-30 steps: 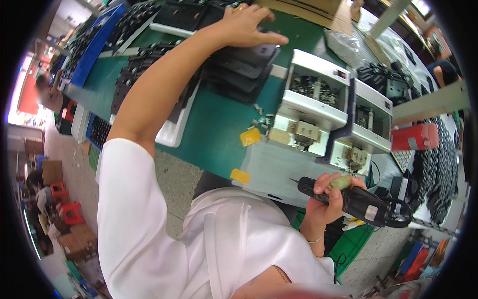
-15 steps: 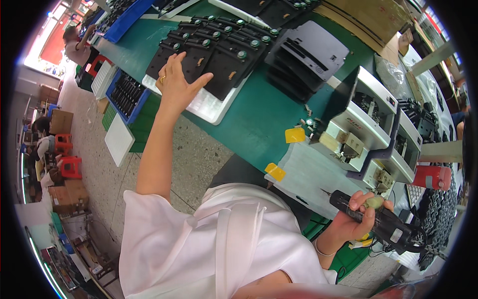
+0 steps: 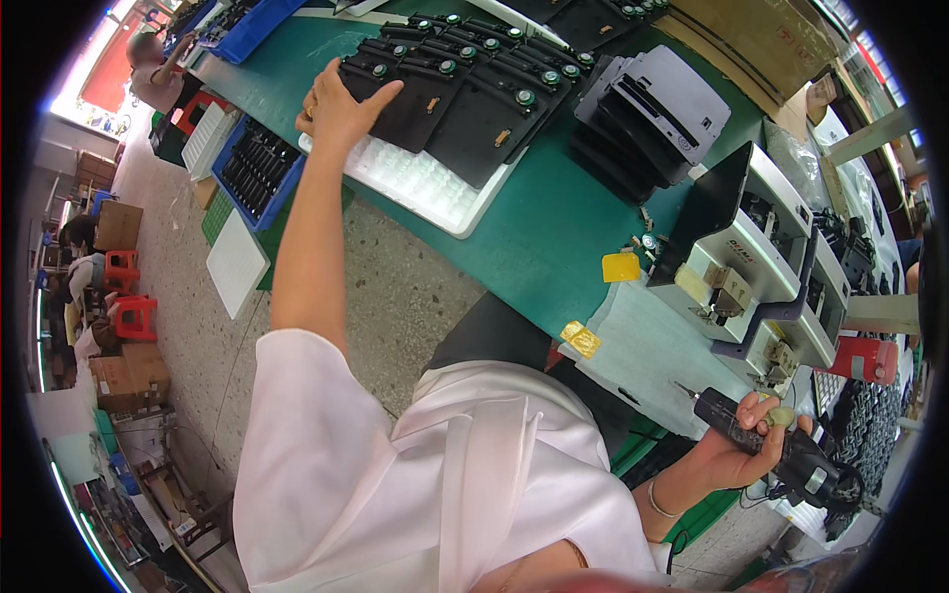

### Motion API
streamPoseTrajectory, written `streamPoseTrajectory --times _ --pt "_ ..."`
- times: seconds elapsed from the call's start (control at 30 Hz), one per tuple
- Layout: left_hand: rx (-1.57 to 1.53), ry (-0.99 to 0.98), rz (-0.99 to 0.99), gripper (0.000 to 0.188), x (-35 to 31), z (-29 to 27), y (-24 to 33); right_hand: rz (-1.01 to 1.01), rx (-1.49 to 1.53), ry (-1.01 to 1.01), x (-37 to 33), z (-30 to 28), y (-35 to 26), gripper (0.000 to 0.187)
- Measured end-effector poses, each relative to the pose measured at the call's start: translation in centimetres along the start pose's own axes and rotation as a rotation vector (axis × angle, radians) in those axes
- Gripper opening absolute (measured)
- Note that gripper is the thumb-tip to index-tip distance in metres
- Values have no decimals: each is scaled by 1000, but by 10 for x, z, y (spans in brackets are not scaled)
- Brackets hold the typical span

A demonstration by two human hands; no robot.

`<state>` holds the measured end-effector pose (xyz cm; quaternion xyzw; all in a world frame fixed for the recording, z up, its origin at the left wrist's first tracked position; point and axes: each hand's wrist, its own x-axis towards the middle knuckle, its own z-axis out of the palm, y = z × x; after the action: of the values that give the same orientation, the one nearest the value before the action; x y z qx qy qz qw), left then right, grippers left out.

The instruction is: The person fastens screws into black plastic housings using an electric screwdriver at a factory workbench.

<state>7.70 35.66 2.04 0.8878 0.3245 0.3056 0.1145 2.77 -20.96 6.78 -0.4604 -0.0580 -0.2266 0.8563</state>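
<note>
My left hand [image 3: 341,107] is at the left end of a row of flat black panels [image 3: 484,128], thumb over the top and fingers curled at the edge of one. Small round silver-and-green parts and black strips are fitted along the panels' far side. Beneath the panels is a white tray [image 3: 430,193] with a bumpy surface. My right hand [image 3: 736,455] is wrapped round a black electric screwdriver [image 3: 732,417], its bit pointing up and left above a white sheet [image 3: 657,341]. A pale green lump [image 3: 779,417] is at the right fingers, its kind unclear.
Grey-black plastic housings [image 3: 657,104] are stacked on the green table [image 3: 539,232]. Right of them stand metal-cased machines [image 3: 736,252]. Yellow pieces [image 3: 621,267] and small loose parts lie before these. A blue crate [image 3: 259,173] of black parts stands left; a person sits far left.
My left hand has moved from above the panels to their left end, its fingers now curled. More of the white tray shows. The screwdriver stays in my right hand.
</note>
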Motion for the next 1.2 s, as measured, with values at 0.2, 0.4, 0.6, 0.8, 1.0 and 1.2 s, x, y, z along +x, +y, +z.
streamPoseTrajectory --times 0.2,0.4,0.6,0.8,1.0,1.2 --pt "234 -427 -193 122 32 -3 -11 -48 93 -73 -1 9 -4 35" --pt "224 -242 0 112 46 1 -68 -107 153 -168 37 41 5 38" --pt "339 -187 64 110 54 11 -63 -276 67 -238 59 56 19 41" --pt "132 -124 168 106 67 11 -121 -280 -82 -176 61 59 32 48" --pt "132 -140 270 92 0 -53 -30 -265 -124 -134 63 57 33 47" --pt "-344 -383 651 98 -116 -110 105 -280 -248 -402 69 50 32 43"
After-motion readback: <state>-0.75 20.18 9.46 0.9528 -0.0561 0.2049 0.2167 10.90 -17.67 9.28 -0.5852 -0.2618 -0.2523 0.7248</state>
